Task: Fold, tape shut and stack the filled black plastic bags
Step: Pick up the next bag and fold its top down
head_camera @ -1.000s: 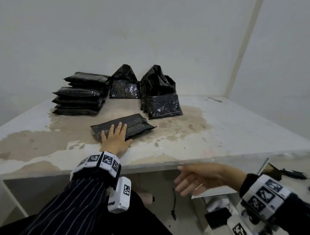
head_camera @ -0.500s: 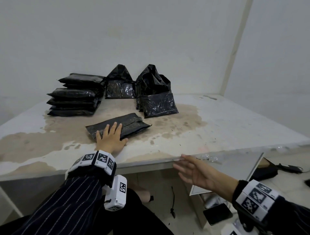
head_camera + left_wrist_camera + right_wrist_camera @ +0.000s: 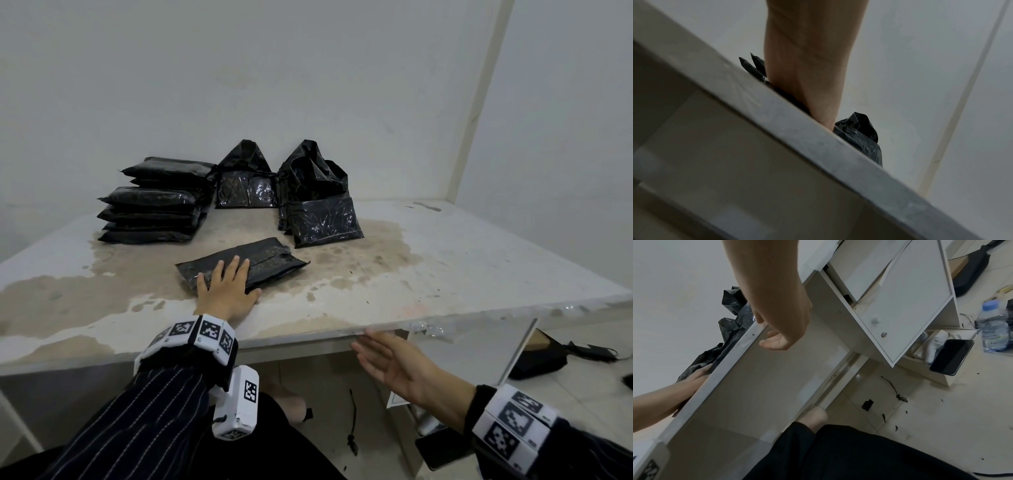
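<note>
Fingers of the left hand (image 3: 226, 291) lie flat and straight on the folded bag (image 3: 253, 265) in the head view, pressing its near end to the stained table (image 3: 479, 267) without curling round it; the bag sits near the front edge, with the stack of finished bags (image 3: 157, 202) behind it to the left and two unfolded bags (image 3: 310, 198) standing upright near the wall. The right hand (image 3: 394, 363) hangs just below the table's front edge, fingers loose and extended, holding nothing, close to clear strips of what looks like tape (image 3: 426, 330) stuck along that edge. The step in hand appears to be fetching tape, so the pressing palm should keep the fold flat until a strip lands across the seam. From the left wrist, only the heel of the left hand (image 3: 807, 73) shows, bearing down on black plastic (image 3: 857, 136) at the table rim; the fingers themselves are hidden. From the right wrist, the right hand (image 3: 783, 331) is relaxed and empty beneath the edge, with an open cabinet door (image 3: 906, 305), a phone (image 3: 951, 356) and a water bottle (image 3: 995, 326) on the floor beyond. Peeling one strip cleanly, without letting it fold on itself, would serve best.
</note>
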